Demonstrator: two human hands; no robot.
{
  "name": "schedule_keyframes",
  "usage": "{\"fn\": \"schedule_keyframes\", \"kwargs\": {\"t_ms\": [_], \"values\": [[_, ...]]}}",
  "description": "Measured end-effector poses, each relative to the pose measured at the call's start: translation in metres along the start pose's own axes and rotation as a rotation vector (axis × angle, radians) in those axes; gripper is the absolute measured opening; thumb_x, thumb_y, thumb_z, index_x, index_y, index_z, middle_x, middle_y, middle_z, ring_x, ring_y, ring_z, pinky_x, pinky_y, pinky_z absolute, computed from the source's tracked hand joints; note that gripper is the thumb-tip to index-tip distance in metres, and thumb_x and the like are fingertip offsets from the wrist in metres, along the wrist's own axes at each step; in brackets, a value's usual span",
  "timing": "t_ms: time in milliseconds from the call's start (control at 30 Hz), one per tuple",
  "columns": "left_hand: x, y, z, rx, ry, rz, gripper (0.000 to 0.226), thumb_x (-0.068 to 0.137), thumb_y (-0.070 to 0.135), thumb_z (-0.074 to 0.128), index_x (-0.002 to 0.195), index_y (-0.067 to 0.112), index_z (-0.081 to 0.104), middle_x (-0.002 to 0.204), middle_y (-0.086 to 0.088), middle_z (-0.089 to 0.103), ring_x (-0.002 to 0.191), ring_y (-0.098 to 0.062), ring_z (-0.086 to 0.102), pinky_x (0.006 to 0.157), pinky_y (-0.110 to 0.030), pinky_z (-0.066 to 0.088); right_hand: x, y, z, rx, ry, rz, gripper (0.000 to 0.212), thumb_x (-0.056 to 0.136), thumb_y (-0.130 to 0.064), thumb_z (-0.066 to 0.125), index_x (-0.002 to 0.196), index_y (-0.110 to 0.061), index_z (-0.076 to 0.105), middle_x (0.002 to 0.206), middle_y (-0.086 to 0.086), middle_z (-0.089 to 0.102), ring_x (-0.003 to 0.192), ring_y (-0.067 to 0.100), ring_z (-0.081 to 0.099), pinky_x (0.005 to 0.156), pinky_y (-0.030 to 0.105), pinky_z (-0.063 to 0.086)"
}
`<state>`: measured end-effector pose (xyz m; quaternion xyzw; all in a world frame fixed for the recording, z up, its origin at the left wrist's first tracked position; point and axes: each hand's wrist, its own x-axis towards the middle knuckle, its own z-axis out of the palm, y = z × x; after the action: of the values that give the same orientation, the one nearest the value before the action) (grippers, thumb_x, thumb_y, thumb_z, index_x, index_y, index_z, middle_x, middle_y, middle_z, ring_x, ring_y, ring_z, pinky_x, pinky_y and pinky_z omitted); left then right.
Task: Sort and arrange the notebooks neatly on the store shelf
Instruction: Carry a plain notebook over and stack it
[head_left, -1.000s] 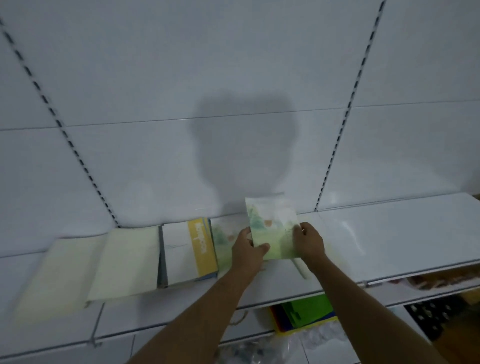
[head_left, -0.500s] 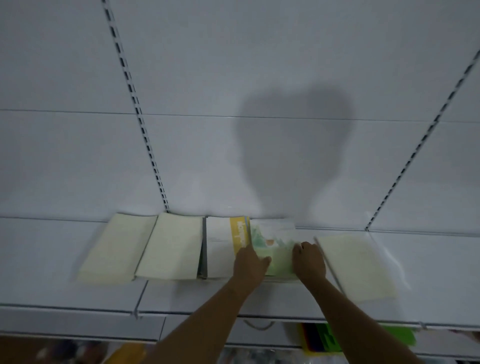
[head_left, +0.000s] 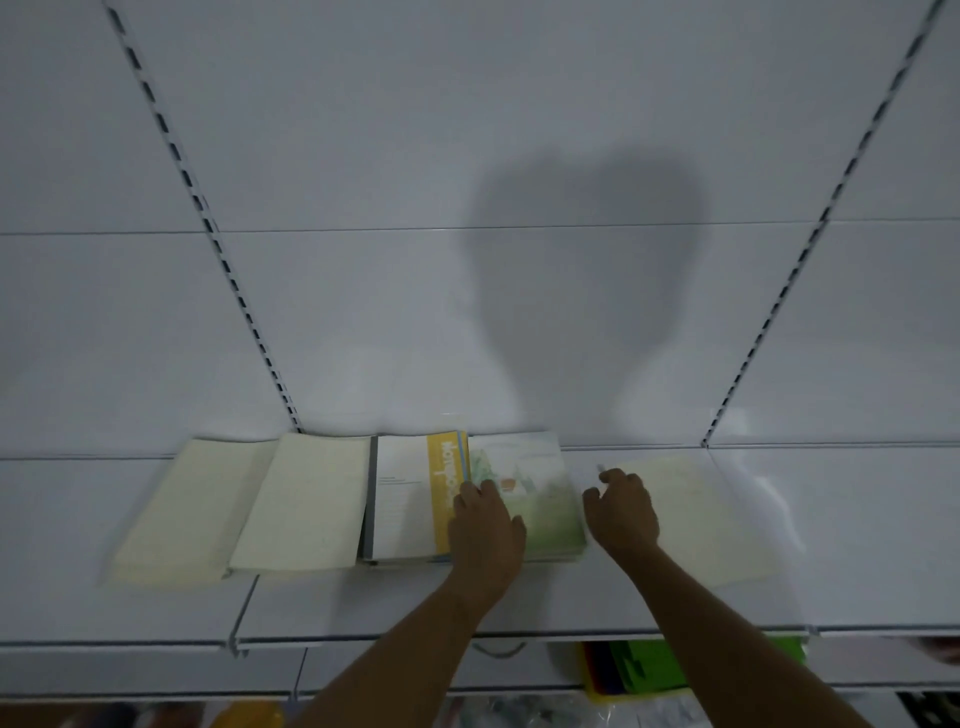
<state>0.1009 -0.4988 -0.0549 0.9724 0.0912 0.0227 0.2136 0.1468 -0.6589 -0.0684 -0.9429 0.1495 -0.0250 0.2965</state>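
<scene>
The left hand lies palm-down on the near left corner of the green illustrated notebook. Its fingers reach forward, roughly straight, across the seam between this notebook and the yellow-banded notebook; the fingertips touch both covers. Nothing is pinched or wrapped by this hand.

The right hand sits just beside the right edge of the green illustrated notebook. Its fingers are loosely curled with the knuckles uppermost. Whether the fingertips touch the notebook edge or the shelf cannot be told; no object is visibly held in it.

The green illustrated notebook lies flat on the white shelf, between the two hands, with its far edge close to the back panel. Its left edge abuts the yellow-banded notebook, which has a white cover and a grey spine on its left side.

To the left of that, two cream notebooks lie flat in the same row: the inner cream notebook touches the grey spine, and the outer cream notebook lies just beside it at a slight angle. A fifth, pale cream notebook lies flat on the right, partly behind the right hand and skewed from the row.

Below the shelf's front lip, green and yellow folders are visible on a lower level.
</scene>
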Motion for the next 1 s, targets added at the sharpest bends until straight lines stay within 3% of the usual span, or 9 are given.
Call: {"fn": "schedule_keyframes", "kwargs": {"t_ms": [233, 367, 433, 567, 633, 700, 767, 900, 1000], "values": [[-0.02, 0.073, 0.029, -0.277, -0.125, 0.136, 0.024, 0.089, 0.023, 0.052, 0.11, 0.011, 0.054, 0.113, -0.007, 0.053, 0.102, -0.024, 0.054, 0.082, -0.032, 0.043, 0.017, 0.076, -0.046, -0.287, -0.002, 0.14, 0.045, 0.091, -0.033, 0.048, 0.126, -0.005, 0.048, 0.13, 0.015, 0.045, 0.121, 0.031, 0.042, 0.097, 0.04, 0.038], [-0.035, 0.108, 0.062, -0.376, -0.372, 0.044, 0.044, 0.091, 0.027, 0.054, 0.13, 0.008, 0.047, 0.128, -0.01, 0.055, 0.117, -0.022, 0.053, 0.096, -0.028, 0.043, 0.01, 0.113, -0.047, -0.29, -0.112, 0.18, 0.074, 0.091, -0.048, 0.046, 0.146, -0.005, 0.022, 0.151, 0.015, 0.024, 0.137, 0.031, 0.027, 0.109, 0.042, 0.029], [-0.041, 0.121, 0.076, -0.402, -0.468, -0.025, 0.055, 0.09, 0.028, 0.056, 0.136, 0.003, 0.042, 0.134, -0.013, 0.052, 0.122, -0.025, 0.051, 0.099, -0.028, 0.041, 0.006, 0.125, -0.048, -0.321, -0.098, 0.143, 0.078, 0.09, -0.054, 0.046, 0.146, -0.007, 0.021, 0.151, 0.013, 0.024, 0.137, 0.03, 0.026, 0.109, 0.041, 0.027], [-0.048, 0.139, 0.093, -0.473, -0.493, -0.115, 0.062, 0.089, 0.028, 0.059, 0.142, 0.005, 0.035, 0.138, -0.011, 0.046, 0.124, -0.024, 0.048, 0.101, -0.026, 0.04, 0.0, 0.13, -0.057, -0.312, -0.11, 0.183, 0.09, 0.08, -0.06, 0.057, 0.144, -0.009, 0.022, 0.144, 0.016, 0.03, 0.132, 0.032, 0.029, 0.106, 0.042, 0.028], [-0.049, 0.143, 0.099, -0.481, -0.454, -0.184, 0.056, 0.086, 0.031, 0.063, 0.131, 0.002, 0.045, 0.128, -0.012, 0.052, 0.114, -0.025, 0.055, 0.09, -0.027, 0.048, 0.0, 0.131, -0.06, -0.292, -0.134, 0.224, 0.096, 0.076, -0.06, 0.062, 0.144, -0.008, 0.02, 0.143, 0.017, 0.029, 0.131, 0.034, 0.028, 0.107, 0.042, 0.027], [-0.048, 0.141, 0.104, -0.543, -0.427, -0.251, 0.043, 0.081, 0.027, 0.067, 0.115, 0.001, 0.058, 0.114, -0.013, 0.064, 0.097, -0.024, 0.064, 0.075, -0.026, 0.053, -0.003, 0.135, -0.063, -0.252, -0.133, 0.273, 0.092, 0.077, -0.057, 0.063, 0.142, -0.006, 0.024, 0.141, 0.018, 0.031, 0.13, 0.035, 0.03, 0.107, 0.042, 0.028], [-0.049, 0.136, 0.105, -0.631, -0.423, -0.286, 0.032, 0.081, 0.02, 0.067, 0.108, 0.004, 0.065, 0.106, -0.013, 0.069, 0.09, -0.023, 0.067, 0.073, -0.027, 0.055, -0.006, 0.141, -0.064, -0.137, -0.077, 0.323, 0.074, 0.081, -0.048, 0.061, 0.136, -0.006, 0.035, 0.135, 0.018, 0.04, 0.125, 0.035, 0.037, 0.103, 0.041, 0.032], [-0.055, 0.129, 0.099, -0.683, -0.414, -0.235, 0.021, 0.086, 0.011, 0.062, 0.107, 0.009, 0.059, 0.108, -0.008, 0.064, 0.096, -0.024, 0.062, 0.079, -0.03, 0.051, -0.013, 0.149, -0.065, -0.014, 0.02, 0.339, 0.045, 0.091, -0.037, 0.052, 0.119, -0.002, 0.051, 0.12, 0.018, 0.056, 0.113, 0.035, 0.05, 0.093, 0.04, 0.041], [-0.058, 0.12, 0.088, -0.687, -0.395, -0.162, 0.017, 0.088, 0.01, 0.06, 0.099, 0.016, 0.05, 0.101, -0.003, 0.058, 0.091, -0.02, 0.057, 0.071, -0.024, 0.046, -0.017, 0.143, -0.069, 0.135, 0.054, 0.375, 0.038, 0.093, -0.033, 0.049, 0.108, 0.002, 0.055, 0.107, 0.019, 0.061, 0.103, 0.037, 0.057, 0.085, 0.041, 0.045]]}}
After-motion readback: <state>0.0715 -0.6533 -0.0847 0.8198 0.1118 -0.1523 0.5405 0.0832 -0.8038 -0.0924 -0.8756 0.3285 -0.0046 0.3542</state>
